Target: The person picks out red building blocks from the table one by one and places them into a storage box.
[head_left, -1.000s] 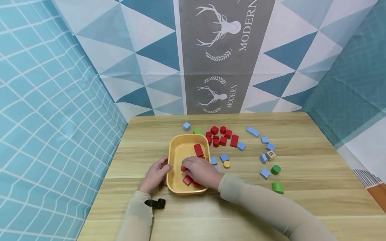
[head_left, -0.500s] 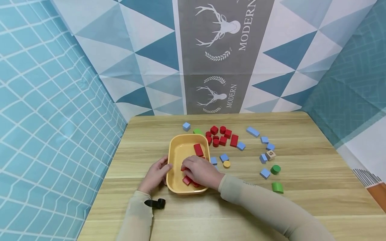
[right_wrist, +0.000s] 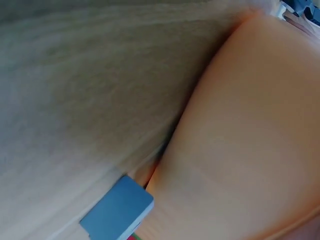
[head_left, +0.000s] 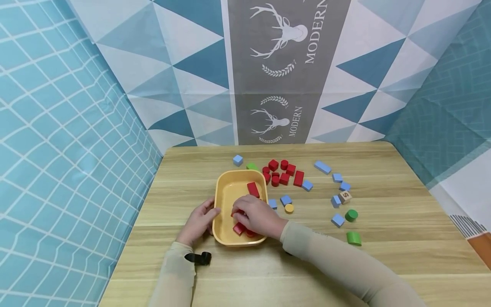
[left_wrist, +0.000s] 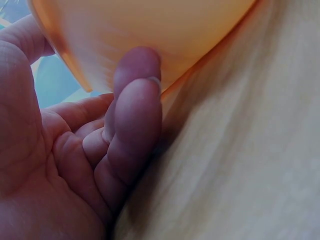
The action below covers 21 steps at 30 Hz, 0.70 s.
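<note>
Red blocks look virtually unmoved, the right hand lingering there (apparently pinching one), the left hand gripping the tray, so handling seems mid-step.

- Grey panel of the backdrop: "MODERN" in white capitals, turned sideways, reading upward, beside a deer-head emblem.
- Same panel, lower: "MODERN" again, smaller capitals, same orientation, beside a second deer head.
- Wooden block on table: dark letter "S", tilted.
- Right sleeve: faint marking, illegible.
</note>
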Each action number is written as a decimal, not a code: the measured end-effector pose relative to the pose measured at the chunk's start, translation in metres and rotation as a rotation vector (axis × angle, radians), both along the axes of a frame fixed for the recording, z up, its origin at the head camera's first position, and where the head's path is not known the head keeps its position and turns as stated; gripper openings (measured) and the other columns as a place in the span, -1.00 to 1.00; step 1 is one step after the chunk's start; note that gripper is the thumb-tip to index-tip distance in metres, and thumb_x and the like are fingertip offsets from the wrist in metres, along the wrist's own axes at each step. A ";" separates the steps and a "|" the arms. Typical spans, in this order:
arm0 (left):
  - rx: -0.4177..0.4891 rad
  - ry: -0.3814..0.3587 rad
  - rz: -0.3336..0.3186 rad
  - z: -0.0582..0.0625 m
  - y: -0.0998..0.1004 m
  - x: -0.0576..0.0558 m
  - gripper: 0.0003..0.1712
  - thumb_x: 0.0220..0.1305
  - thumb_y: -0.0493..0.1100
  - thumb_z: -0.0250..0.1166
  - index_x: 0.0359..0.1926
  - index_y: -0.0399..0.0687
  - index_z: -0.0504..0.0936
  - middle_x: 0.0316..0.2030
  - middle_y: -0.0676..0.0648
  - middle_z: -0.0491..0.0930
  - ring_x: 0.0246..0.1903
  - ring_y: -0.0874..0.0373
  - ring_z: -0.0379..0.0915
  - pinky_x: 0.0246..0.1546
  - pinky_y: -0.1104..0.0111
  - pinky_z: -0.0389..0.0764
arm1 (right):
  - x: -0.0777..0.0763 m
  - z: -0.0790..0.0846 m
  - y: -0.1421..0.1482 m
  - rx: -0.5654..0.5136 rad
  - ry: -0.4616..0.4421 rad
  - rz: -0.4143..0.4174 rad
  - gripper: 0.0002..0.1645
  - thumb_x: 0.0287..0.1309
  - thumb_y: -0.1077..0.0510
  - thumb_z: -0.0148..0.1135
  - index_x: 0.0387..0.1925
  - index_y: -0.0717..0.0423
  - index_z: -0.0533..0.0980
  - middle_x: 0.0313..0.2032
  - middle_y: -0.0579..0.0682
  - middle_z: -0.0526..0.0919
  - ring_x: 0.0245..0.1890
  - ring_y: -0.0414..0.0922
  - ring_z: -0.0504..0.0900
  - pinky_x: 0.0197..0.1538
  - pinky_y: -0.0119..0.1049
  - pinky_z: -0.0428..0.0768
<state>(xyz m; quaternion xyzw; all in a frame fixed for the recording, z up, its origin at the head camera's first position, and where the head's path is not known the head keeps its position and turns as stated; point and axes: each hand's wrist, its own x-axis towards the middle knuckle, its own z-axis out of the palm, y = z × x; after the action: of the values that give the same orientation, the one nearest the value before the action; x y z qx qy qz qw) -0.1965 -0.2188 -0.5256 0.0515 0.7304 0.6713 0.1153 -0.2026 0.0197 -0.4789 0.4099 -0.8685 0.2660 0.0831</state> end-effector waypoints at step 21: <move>-0.036 -0.003 0.007 0.002 0.000 0.000 -0.38 0.45 -0.13 0.15 0.45 -0.15 0.25 0.18 -0.28 0.46 -0.54 -0.04 0.56 -0.76 0.38 0.55 | -0.069 0.025 0.089 -0.085 -0.160 -0.457 -0.58 0.27 0.04 0.29 0.07 0.18 0.56 0.02 0.13 0.58 -0.06 0.03 0.50 -0.05 0.03 0.60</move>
<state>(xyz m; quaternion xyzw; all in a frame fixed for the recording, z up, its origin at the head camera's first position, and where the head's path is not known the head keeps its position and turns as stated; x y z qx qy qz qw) -0.1960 -0.2185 -0.5232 0.0461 0.7423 0.6585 0.1149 -0.2715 0.1085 -0.4540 0.1767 -0.9304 0.3084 0.0891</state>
